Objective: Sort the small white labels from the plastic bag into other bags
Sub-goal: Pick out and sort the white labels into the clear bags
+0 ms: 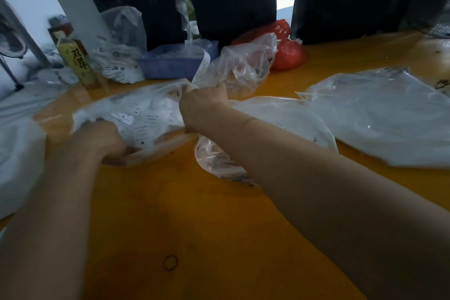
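Observation:
A clear plastic bag (146, 117) full of small white labels lies on the orange table (182, 226). My left hand (104, 139) grips the bag's near left edge. My right hand (202, 107) pinches the bag's far right rim, fingers curled round the plastic. A strip of white labels (203, 66) rises just beyond that hand. Another clear bag (246, 66) stands behind my right hand. One flat bag (219, 163) lies under my right forearm, and a large one (379, 117) lies at the right.
A blue tray (170, 66) with plastic in it sits at the back. A red bag (287, 53) lies to its right. A yellow-labelled bottle (78, 63) and an upright clear bag (119, 53) stand at the back left. White plastic (17, 158) covers the left edge.

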`<act>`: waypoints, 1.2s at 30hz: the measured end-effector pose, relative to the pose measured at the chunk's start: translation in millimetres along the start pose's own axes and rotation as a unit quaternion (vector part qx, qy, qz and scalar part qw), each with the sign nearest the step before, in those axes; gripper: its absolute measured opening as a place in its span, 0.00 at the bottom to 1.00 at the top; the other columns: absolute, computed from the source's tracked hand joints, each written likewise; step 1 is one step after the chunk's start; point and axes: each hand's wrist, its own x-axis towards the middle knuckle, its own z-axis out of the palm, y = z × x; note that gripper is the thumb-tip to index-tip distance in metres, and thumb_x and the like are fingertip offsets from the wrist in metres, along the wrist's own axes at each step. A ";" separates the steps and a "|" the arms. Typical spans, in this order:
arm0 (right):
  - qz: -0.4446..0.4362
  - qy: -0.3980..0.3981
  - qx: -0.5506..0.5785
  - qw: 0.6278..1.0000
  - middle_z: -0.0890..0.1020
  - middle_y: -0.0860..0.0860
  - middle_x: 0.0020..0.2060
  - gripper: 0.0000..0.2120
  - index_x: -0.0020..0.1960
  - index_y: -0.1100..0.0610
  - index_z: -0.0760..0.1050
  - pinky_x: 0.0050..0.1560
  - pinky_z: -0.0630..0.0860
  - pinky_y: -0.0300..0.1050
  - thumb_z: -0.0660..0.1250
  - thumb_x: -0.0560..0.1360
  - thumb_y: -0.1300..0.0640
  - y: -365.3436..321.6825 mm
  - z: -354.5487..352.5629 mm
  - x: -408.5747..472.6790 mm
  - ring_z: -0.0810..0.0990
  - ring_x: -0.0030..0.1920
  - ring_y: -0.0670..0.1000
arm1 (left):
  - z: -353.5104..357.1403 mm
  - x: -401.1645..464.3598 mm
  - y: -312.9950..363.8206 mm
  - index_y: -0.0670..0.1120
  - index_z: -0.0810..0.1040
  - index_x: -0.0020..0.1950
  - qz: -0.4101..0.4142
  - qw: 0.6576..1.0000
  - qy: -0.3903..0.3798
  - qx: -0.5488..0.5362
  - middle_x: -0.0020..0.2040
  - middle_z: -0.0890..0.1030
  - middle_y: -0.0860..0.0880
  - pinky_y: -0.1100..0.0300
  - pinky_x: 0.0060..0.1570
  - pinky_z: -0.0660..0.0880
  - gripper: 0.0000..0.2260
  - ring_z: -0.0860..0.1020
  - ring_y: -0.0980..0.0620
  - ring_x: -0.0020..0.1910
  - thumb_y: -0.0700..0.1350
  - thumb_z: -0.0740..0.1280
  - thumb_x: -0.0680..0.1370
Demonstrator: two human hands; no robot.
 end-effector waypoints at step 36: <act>0.296 0.041 -0.049 0.953 0.76 0.55 0.30 0.13 0.35 0.59 0.72 0.28 0.66 0.43 0.62 0.73 0.73 227.3 5.1 -177.6 0.74 0.30 0.54 | 40.6 -46.0 152.2 0.52 0.84 0.50 0.349 0.819 0.245 -0.384 0.38 0.80 0.64 0.77 0.42 0.72 0.07 0.79 0.67 0.45 0.48 0.67 0.84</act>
